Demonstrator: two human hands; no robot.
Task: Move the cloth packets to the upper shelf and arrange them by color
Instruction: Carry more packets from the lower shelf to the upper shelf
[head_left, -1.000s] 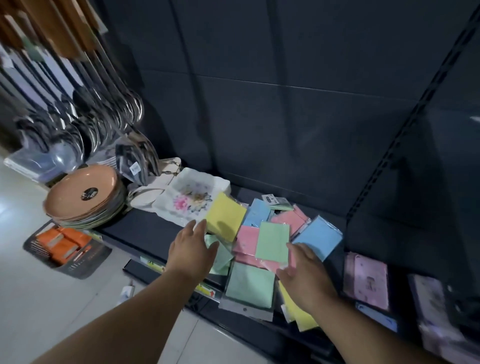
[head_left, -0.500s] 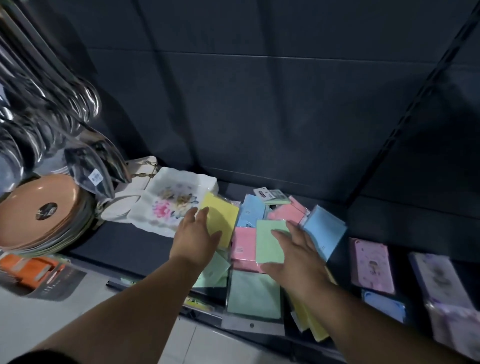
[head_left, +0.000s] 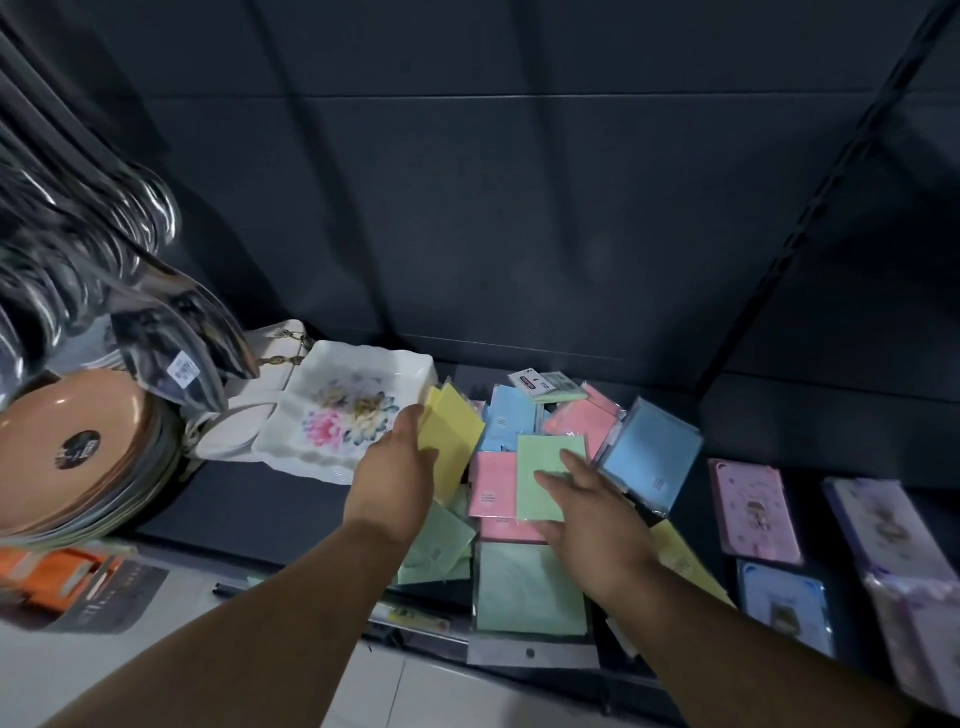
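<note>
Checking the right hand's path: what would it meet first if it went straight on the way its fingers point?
The right hand would meet the green packet first; its fingers lie over it, contact unclear. Beyond lies a blue packet.

Yellow, pink, green, blue packets (head_left: 540, 483); floral dish (head_left: 353, 410).

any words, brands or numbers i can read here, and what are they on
No text is legible enough to quote.
Round black sticker on the orange plate: blurred.
White barcode tag on the clear-wrapped utensil pack: too small.
White header card behind the pile: too small.
Print on the pink cloth packet and blue cloth packet: too small.
</note>
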